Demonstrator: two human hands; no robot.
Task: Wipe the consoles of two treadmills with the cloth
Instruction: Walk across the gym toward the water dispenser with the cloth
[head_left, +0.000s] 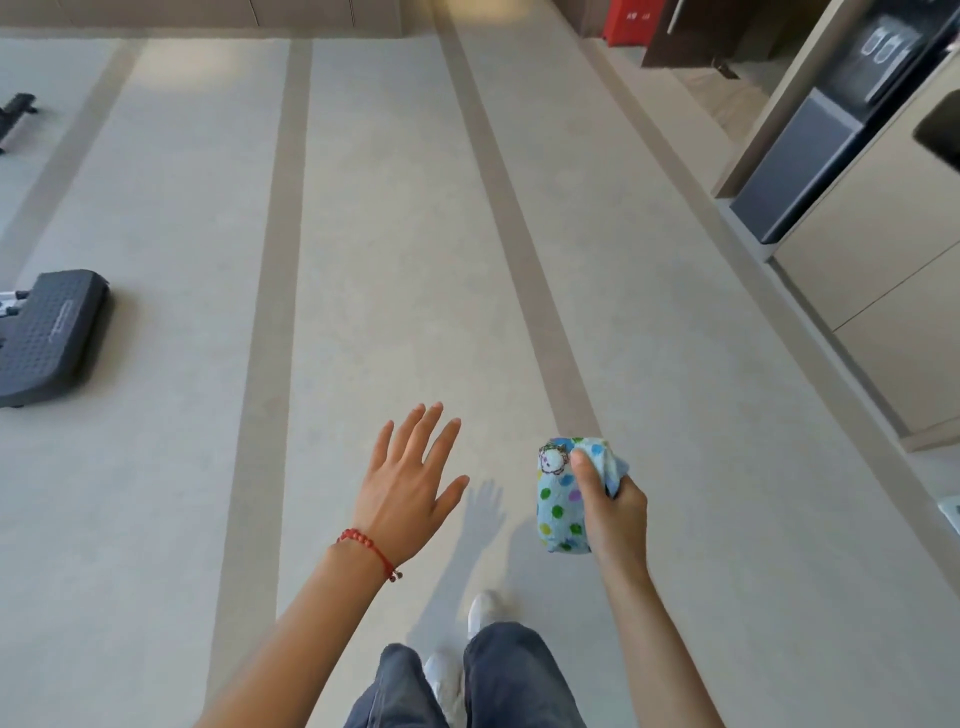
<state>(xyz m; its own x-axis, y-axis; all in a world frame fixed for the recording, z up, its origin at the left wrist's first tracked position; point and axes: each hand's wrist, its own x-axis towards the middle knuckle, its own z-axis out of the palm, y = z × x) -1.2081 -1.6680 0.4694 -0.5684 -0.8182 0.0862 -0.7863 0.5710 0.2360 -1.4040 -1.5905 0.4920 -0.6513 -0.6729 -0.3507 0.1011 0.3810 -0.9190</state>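
Note:
My right hand (615, 512) is closed around a folded light-blue cloth (558, 499) with coloured dots and a small cartoon patch, held upright at waist height over the floor. My left hand (408, 483) is stretched forward with fingers spread and nothing in it; a red bead bracelet circles its wrist. No treadmill console appears in the head view. Below the hands I see my legs in blue jeans and white shoes.
A pale floor with darker stripes runs ahead. A dark grey textured footplate of a machine (49, 335) lies at the left edge, another black machine part (18, 117) further back. Beige cabinets (872, 291) with a dark appliance niche (795, 166) line the right side.

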